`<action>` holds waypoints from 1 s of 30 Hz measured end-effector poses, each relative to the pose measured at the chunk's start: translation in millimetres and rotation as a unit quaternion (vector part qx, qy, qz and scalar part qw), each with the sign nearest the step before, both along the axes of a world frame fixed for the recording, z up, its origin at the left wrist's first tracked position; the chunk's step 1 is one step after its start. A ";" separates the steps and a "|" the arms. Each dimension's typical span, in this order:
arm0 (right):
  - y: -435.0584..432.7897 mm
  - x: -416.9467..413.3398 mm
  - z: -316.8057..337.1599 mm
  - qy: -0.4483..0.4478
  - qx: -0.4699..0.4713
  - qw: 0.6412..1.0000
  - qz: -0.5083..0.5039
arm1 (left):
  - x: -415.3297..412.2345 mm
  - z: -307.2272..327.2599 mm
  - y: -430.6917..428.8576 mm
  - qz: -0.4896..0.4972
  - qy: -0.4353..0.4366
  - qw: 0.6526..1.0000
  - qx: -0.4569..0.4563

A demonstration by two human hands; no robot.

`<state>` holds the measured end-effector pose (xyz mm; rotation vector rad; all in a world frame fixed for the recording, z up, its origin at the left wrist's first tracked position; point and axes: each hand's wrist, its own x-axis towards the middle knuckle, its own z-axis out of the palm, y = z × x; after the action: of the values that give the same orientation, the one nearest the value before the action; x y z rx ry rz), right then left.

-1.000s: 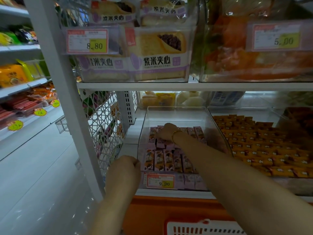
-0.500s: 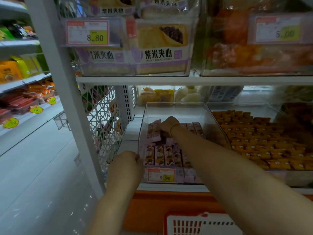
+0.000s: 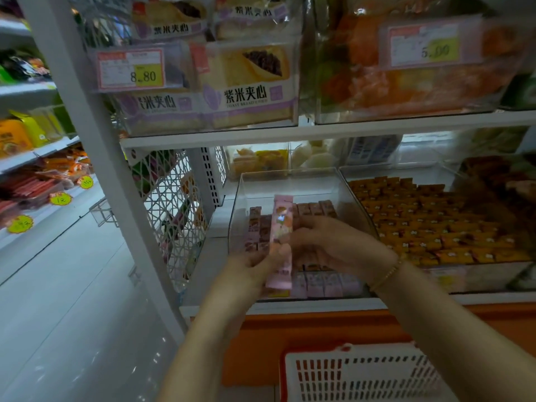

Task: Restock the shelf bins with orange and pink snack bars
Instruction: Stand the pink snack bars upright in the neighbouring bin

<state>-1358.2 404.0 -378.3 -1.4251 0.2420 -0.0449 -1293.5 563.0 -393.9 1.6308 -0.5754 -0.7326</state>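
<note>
Fingers of the left hand are pinching the low end of one pink snack bar. The right hand is curling its fingers onto the bar's middle from the three o'clock side. Both hands are holding the bar standing up, with its top pointing to twelve o'clock, just in front of the clear bin.

I think they are holding it this way to turn it round. Then it is going in lined up with the pink bars lying in rows inside. The fingertips are looking blurry, so I cannot tell how hard they are squeezing.

The bar is looking long and thin. It is wearing a soft pink wrapper with a small orange-brown picture near the top. It is looking light and a bit bendy, so a gentle pinch is likely enough.

At three o'clock from this bin, a second bin is sitting packed with orange bars. At six o'clock, below the shelf edge, a white and red basket is waiting. A thin bracelet is showing on the right wrist.
</note>
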 end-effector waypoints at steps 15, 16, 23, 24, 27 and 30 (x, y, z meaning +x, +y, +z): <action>13.4 -92.7 -14.7 -0.135 -0.005 0.965 -0.223 | -44.9 6.2 29.0 -0.015 0.001 1.000 0.012; 14.7 -96.9 -13.7 -0.139 0.012 0.964 -0.225 | -46.1 8.5 31.9 0.002 0.002 1.000 0.007; 14.5 -116.2 -19.1 -0.109 0.041 0.961 -0.252 | -59.1 16.0 43.0 -0.020 -0.080 0.996 0.047; 13.2 -118.2 -20.1 -0.107 0.053 0.961 -0.251 | -61.0 17.7 42.8 -0.024 -0.069 0.996 0.040; 8.8 -122.1 -26.9 -0.110 0.114 0.954 -0.255 | -65.6 18.8 42.3 -0.043 -0.056 0.997 0.032; 9.6 -125.7 -33.3 -0.048 0.087 0.966 -0.237 | -70.8 12.5 39.7 -0.038 -0.117 0.991 0.053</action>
<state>-1483.9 413.6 -411.6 -1.1609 0.4919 -0.4734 -1364.3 602.8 -381.3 1.8171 -0.7811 -0.6395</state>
